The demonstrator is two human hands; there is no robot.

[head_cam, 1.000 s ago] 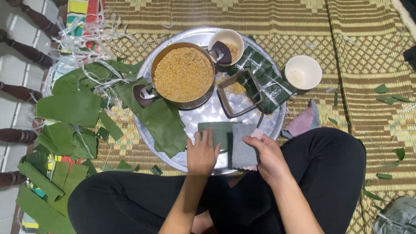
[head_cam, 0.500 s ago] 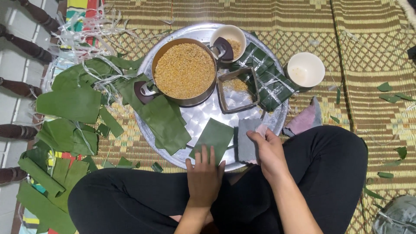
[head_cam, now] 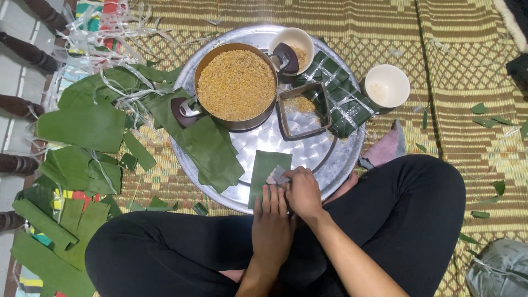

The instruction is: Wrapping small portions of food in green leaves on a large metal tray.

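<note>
A folded green leaf strip [head_cam: 268, 170] lies on the near rim of the round metal tray [head_cam: 324, 159]. My left hand [head_cam: 270, 225] lies flat on the strip's near end, fingers together. My right hand [head_cam: 302, 190] is closed around a small grey cloth [head_cam: 276, 176] pressed on the leaf. Farther back on the tray stand a pot of yellow grain [head_cam: 236, 84], a square metal mould [head_cam: 304, 110] and wrapped green parcels [head_cam: 338, 93].
A white bowl [head_cam: 296, 47] sits on the tray's far edge, another white bowl [head_cam: 386, 85] on the woven mat to the right. Loose green leaves [head_cam: 82, 126] and pale plastic strings [head_cam: 104, 33] lie at the left. My crossed legs fill the foreground.
My hands have brought the leaf strip upright in front of me. The left hand slid down onto its near end, and the right hand closed on the cloth over the leaf.
</note>
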